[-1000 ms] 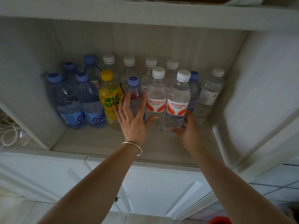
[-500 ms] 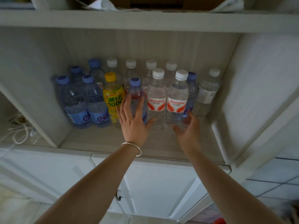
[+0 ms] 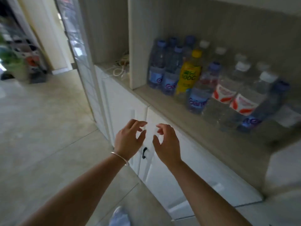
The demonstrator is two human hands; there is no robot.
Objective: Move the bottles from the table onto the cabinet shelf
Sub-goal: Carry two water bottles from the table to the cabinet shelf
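Observation:
Several bottles stand packed on the cabinet shelf (image 3: 164, 105) at the right: blue-capped water bottles (image 3: 157, 67), one yellow bottle (image 3: 189, 74), and clear white-capped bottles with red-and-white labels (image 3: 225, 93). My left hand (image 3: 129, 138), with a thin bracelet on the wrist, and my right hand (image 3: 167, 144) hang side by side below the shelf, in front of the white cabinet doors. Both hands hold nothing, with fingers loosely curled and apart. No table shows in this view.
White lower cabinet doors (image 3: 162, 173) with a dark handle (image 3: 144, 152) sit under the shelf. A coiled white cord (image 3: 119, 69) lies in the compartment to the left. Tiled floor (image 3: 40, 128) stretches left toward a doorway. A shoe (image 3: 119, 216) shows at the bottom.
Both hands have pulled back off the shelf and dropped below it, away from the bottles. The view has swung left, so the shelf now sits at the right.

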